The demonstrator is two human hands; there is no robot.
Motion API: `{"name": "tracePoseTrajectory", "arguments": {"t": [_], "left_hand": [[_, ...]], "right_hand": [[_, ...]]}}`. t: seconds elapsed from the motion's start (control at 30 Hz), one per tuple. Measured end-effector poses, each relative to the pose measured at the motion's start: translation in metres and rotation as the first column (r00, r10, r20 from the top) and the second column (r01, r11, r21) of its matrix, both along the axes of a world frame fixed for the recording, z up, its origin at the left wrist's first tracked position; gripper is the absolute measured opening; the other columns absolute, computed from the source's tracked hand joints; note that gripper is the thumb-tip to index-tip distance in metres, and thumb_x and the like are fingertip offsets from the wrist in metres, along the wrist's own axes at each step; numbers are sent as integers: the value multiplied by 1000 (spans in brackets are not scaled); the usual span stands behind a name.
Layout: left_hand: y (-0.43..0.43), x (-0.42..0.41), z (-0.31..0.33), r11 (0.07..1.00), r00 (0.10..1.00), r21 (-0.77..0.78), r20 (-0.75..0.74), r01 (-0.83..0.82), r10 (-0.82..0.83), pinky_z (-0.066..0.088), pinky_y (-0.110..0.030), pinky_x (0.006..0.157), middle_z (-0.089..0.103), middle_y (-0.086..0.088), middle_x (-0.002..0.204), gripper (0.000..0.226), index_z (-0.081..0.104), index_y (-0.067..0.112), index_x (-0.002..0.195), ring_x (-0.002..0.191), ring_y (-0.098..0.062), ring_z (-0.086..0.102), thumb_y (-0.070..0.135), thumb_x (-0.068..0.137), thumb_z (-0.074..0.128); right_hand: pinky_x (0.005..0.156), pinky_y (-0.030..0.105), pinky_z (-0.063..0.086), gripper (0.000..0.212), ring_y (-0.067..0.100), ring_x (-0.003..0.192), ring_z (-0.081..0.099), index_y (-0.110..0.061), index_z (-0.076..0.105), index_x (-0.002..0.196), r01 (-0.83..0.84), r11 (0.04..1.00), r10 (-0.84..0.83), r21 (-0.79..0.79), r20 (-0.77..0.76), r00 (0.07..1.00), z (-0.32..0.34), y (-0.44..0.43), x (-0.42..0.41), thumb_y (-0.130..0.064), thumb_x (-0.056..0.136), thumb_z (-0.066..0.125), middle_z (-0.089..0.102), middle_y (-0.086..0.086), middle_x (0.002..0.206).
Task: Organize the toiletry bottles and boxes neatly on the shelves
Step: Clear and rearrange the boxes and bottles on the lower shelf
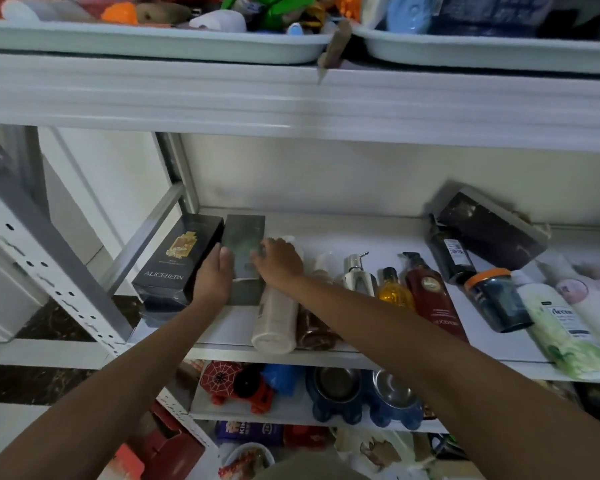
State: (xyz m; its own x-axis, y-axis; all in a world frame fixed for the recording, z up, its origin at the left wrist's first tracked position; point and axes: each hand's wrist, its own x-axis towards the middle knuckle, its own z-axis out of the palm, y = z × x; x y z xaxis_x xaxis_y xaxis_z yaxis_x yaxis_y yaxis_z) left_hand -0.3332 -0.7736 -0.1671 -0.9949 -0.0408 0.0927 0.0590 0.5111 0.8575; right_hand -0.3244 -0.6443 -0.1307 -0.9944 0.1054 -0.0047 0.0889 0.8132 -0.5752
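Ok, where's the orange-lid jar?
Head view, middle shelf, right side: the orange-lidded jar sits between the dark red pump bottle and the green-and-white bottle.

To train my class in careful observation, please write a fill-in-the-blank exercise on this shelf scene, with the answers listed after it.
1. The left hand and the right hand both hold a dark box standing next to a black box printed with the word ____.
2. The cream bottle below the right hand lies on its ____.
3. The dark jar further right has a lid coloured ____.

Missing words: ALICEHEBN; side; orange.
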Motion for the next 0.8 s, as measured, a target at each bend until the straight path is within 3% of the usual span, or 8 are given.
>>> {"name": "tracePoseTrajectory", "arguments": {"t": [0.07,0.13,0.27,0.37,0.47,0.6,0.73,0.8], "left_hand": [[7,-7,4,945,977,-320,-167,71,-130,39,-46,98,54,-21,125,49,51,3,122,117,-35,50,39,102,25],[21,-17,10,850,960,-520,-183,89,-212,20,-42,116,33,-23,149,56,34,-2,142,141,-33,28,37,103,24],[68,-24,18,763,947,-629,-132,147,-291,12,-40,119,17,-18,157,59,21,4,149,146,-30,12,38,102,27],[120,-16,26,709,936,-682,-103,179,-336,10,-40,118,10,-14,159,61,14,8,151,147,-29,8,41,101,27],[182,6,33,686,911,-692,-99,226,-400,9,-41,118,7,-13,159,64,10,10,152,147,-28,4,45,100,26],[266,41,36,624,878,-720,-42,304,-477,5,-43,119,-1,-10,160,68,4,13,152,147,-27,-3,52,99,21],[347,87,35,590,845,-718,-6,369,-535,5,-44,119,-3,-10,160,66,5,15,152,147,-28,-5,48,99,25],[379,109,35,581,820,-717,-22,386,-572,5,-44,119,1,-11,160,67,6,14,152,147,-29,-2,50,99,26]], "right_hand": [[89,39,42,37,32,112,49,-6,56,119,-64,980,94,191,-153,984,6,33,0,-31,94,45,56,16,118],[84,39,44,32,32,103,55,-7,63,109,-105,868,252,486,-249,935,9,75,-1,-30,89,54,61,15,106],[91,34,47,26,22,95,62,-16,68,98,-81,567,369,820,-165,915,15,168,18,-34,80,65,68,3,98],[111,43,26,40,26,120,50,-15,56,124,-58,549,299,834,-130,945,26,240,49,-34,90,53,58,6,125],[116,44,2,50,25,140,25,-17,35,142,6,593,125,805,-99,987,35,310,91,-41,99,30,36,6,148],[116,47,7,73,27,140,27,-22,38,142,131,660,-40,740,-139,989,34,398,149,-55,87,2,38,5,148],[116,47,-1,71,25,144,15,-25,28,146,240,628,-220,741,-128,967,31,478,219,-57,86,9,24,2,155],[115,44,-9,81,22,146,9,-27,25,147,281,622,-288,731,-120,950,30,507,252,-60,79,-4,19,0,156]]}}
